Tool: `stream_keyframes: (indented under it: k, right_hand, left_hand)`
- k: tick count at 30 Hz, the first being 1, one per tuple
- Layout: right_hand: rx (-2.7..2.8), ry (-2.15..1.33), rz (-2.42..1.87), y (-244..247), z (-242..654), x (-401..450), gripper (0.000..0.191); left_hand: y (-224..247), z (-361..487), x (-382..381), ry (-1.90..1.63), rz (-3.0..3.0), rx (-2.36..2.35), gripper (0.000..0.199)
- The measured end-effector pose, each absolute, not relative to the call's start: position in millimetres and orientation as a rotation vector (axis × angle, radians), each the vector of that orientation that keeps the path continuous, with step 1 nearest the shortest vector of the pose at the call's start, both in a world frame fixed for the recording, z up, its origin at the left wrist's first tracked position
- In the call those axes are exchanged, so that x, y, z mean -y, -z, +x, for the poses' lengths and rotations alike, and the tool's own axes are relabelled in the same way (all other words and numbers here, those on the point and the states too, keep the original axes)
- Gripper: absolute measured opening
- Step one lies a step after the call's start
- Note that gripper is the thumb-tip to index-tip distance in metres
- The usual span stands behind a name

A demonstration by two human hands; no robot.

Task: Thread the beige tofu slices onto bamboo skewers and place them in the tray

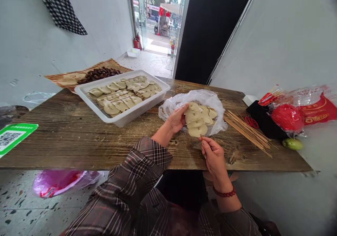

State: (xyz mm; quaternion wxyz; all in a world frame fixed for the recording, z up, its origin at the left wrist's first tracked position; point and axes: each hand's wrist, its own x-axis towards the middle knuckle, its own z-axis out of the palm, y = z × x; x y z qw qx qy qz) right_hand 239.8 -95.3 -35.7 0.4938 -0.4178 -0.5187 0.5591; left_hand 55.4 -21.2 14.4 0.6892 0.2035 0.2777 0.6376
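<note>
My left hand [178,119] is closed on the side of a row of pale, flat, overlapping slices [195,121] threaded on a thin wooden stick. Between thumb and fingers, my right hand [213,156] pinches the lower end of that skewer. Behind the held skewer, more loose pale slices [210,114] lie in an open white plastic bag [168,104] on the wooden table. To the left stands a white plastic tub [137,114], filled with similar skewered slices [123,95]. A bundle of bare wooden skewers [246,130] rests right of the bag.
Dark brown pieces [100,74] lie on patterned paper [72,78] behind the tub. At the table's right end are a black box [263,118], red packaging [288,116] and a green fruit [292,144]. A green QR card [17,136] is at the left edge.
</note>
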Motion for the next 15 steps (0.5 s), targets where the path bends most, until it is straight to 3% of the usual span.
stream_keyframes:
  k: [5, 15]
  right_hand:
    - [1.267, -1.356, -1.019, 35.5, 239.1, 96.8, 0.029]
    - [1.497, -1.175, -1.17, 32.4, 232.2, 95.9, 0.038]
  left_hand:
    - [-14.8, 53.9, 22.2, -1.382, 0.418, -0.541, 0.043]
    - [-21.7, 45.9, 27.6, -1.486, 0.607, -0.504, 0.024]
